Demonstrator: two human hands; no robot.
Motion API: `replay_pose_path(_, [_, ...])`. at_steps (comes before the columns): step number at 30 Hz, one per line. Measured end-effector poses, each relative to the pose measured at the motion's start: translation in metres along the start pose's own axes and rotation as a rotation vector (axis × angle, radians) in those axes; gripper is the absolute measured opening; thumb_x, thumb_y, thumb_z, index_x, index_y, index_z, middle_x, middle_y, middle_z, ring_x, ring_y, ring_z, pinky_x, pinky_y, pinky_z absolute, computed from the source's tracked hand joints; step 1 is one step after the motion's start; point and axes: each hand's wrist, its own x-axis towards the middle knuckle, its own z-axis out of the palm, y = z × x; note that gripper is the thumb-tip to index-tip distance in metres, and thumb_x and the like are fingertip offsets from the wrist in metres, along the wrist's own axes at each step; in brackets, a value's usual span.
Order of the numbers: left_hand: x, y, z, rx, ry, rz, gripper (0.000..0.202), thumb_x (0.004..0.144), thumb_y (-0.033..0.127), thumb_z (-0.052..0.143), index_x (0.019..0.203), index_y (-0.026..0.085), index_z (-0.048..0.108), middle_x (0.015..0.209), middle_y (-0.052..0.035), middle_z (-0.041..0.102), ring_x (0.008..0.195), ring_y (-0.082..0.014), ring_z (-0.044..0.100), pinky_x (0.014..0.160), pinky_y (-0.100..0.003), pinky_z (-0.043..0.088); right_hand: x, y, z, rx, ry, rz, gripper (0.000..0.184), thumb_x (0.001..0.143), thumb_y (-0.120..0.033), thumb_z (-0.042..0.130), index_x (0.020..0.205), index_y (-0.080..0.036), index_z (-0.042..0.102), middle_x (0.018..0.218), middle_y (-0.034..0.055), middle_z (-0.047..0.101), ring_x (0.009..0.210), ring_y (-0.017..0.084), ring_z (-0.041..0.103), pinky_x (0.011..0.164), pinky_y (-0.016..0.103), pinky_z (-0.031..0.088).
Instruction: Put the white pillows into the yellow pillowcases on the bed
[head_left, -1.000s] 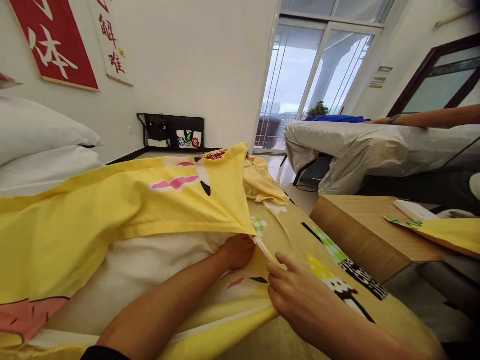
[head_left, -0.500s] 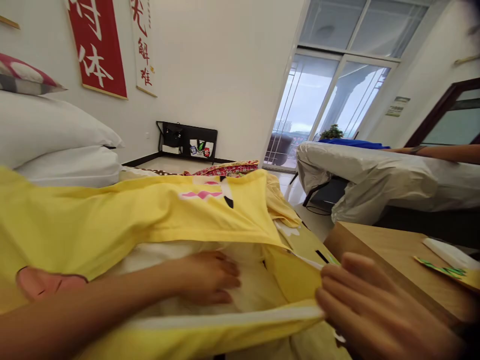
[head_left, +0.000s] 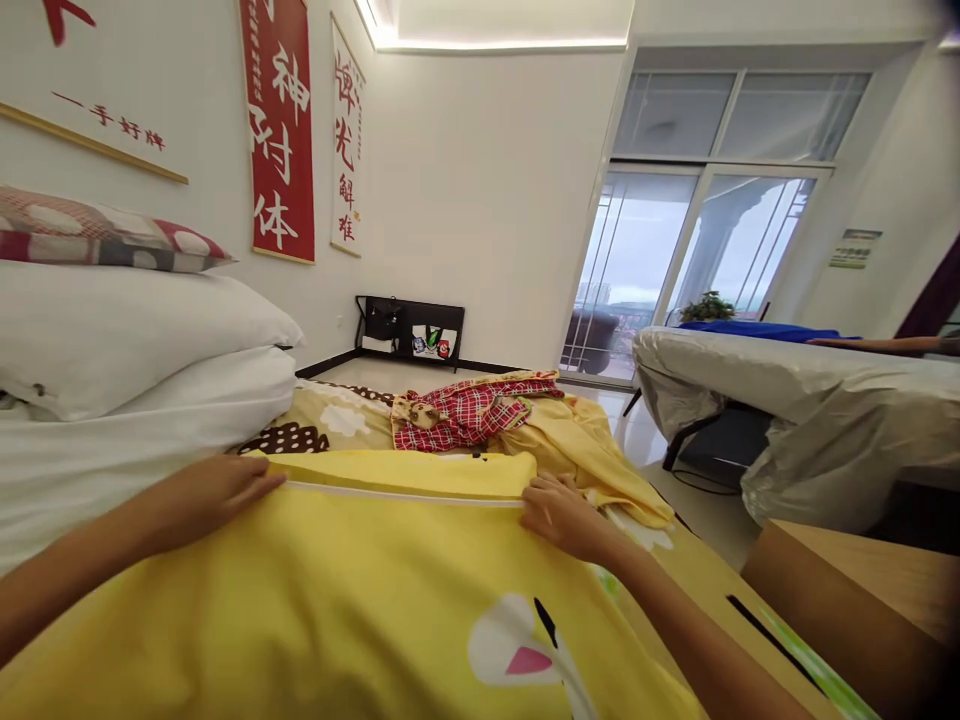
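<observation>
Yellow cover [head_left: 360,580]: spread below and between the hands.
White pillows [head_left: 150,330]: stacked beside the left hand, perhaps to leave working room.
Red checked cloth [head_left: 465,420]: crumpled, beyond both hands.
Left hand [head_left: 214,495]: pinching the cover's edge.
Right hand [head_left: 562,515]: curled, pinching opposite, likely for tautness.
White strip [head_left: 405,495]: stretched between hands.

bed [head_left: 694,600]: white pillows [head_left: 150,335] stacked along left edge, checked cushion [head_left: 112,232] on top; red plaid cloth [head_left: 461,415] rumpled by far edge. wooden cabinet [head_left: 885,580] off right edge. beyond: plastic-draped table [head_left: 810,375], blue cloth [head_left: 772,330] at its far edge, plant [head_left: 709,307] behind. wall [head_left: 487,200]: red scroll [head_left: 281,140], white scroll [head_left: 347,150]; black rack [head_left: 409,312] at its foot, white bag [head_left: 433,342] on it; glass door [head_left: 645,260] nearby, small notice [head_left: 855,248] to its right.
</observation>
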Motion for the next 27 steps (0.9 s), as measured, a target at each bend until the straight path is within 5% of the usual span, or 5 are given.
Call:
replay_pose_path(7, [0.026,0.035,0.000,0.165,0.269,0.101,0.055,0.090,0.061,0.029,0.118,0.023,0.057,0.119,-0.0074,0.064,0.107,-0.0273,0.059,0.087,-0.037,0.046,0.024,0.011,-0.034,0.326,0.429,0.200,0.039,0.087,-0.052,0.046,0.105,-0.023,0.064,0.112,0.0073,0.067,0.109,0.024,0.059,0.094,0.037,0.044])
replay_pose_path(13, [0.031,-0.001,0.163,0.169,-0.087,0.010,0.055,0.093,0.048,0.030,0.137,0.022,0.046,0.143,-0.0071,0.044,0.132,-0.0246,0.042,0.107,-0.045,0.032,0.049,-0.046,0.105,0.079,0.061,0.373,0.049,0.093,-0.034,0.031,0.136,-0.018,0.048,0.138,0.0119,0.050,0.129,0.027,0.044,0.102,0.049,0.037])
replay_pose_path(16, [0.027,-0.026,0.210,0.072,-0.110,-0.035,0.053,0.093,0.046,0.030,0.139,0.024,0.044,0.145,-0.0063,0.040,0.135,-0.0239,0.037,0.110,-0.046,0.028,0.050,-0.055,0.135,0.026,-0.028,0.322,0.052,0.095,-0.036,0.025,0.142,-0.017,0.039,0.144,0.0133,0.040,0.134,0.026,0.036,0.106,0.053,0.030])
replay_pose_path(22, [0.013,-0.039,0.171,-0.339,-0.196,-0.077,0.059,0.089,0.057,0.032,0.136,0.026,0.048,0.144,-0.0025,0.043,0.136,-0.0242,0.035,0.114,-0.045,0.024,0.003,0.000,0.112,0.184,0.022,0.327,0.052,0.095,-0.045,0.022,0.136,-0.025,0.048,0.143,0.0052,0.044,0.134,0.022,0.037,0.105,0.050,0.035])
replay_pose_path(27, [0.002,-0.054,0.149,-0.653,0.074,-0.238,0.059,0.087,0.060,0.029,0.098,0.019,0.071,0.115,-0.0061,0.069,0.117,-0.0282,0.056,0.106,-0.040,0.039,-0.072,0.054,0.123,0.278,0.113,0.395,0.042,0.087,-0.040,0.036,0.112,-0.032,0.068,0.118,0.0072,0.065,0.113,0.031,0.058,0.092,0.046,0.051])
